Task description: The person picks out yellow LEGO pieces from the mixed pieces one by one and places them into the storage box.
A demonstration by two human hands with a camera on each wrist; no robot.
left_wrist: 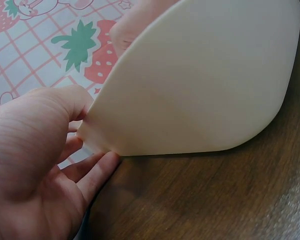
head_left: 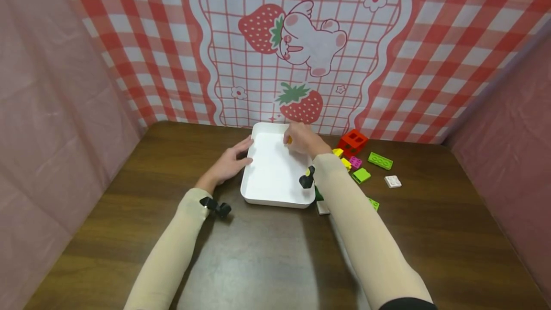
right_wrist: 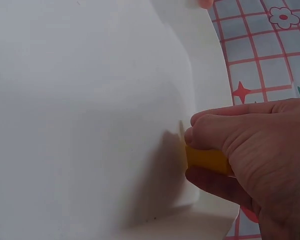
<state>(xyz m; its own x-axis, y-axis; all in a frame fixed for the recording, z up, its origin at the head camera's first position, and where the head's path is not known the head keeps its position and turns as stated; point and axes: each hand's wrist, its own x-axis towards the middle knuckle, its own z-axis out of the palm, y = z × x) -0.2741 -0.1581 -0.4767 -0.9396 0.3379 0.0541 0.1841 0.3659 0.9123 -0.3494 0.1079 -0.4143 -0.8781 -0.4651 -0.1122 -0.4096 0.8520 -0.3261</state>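
A white rectangular tray lies on the table. At its left side my left hand grips the wall, with the thumb at the rim and fingertips low against the outside in the left wrist view. My right hand is over the tray's far right corner. It pinches a yellow-orange toy block between thumb and fingers, close to the tray's inner wall. Part of the block is hidden by the fingers.
Right of the tray lie a red block, a magenta block, green blocks, yellow pieces and a white block. My right forearm partly covers others. A checked strawberry cloth hangs behind the wooden table.
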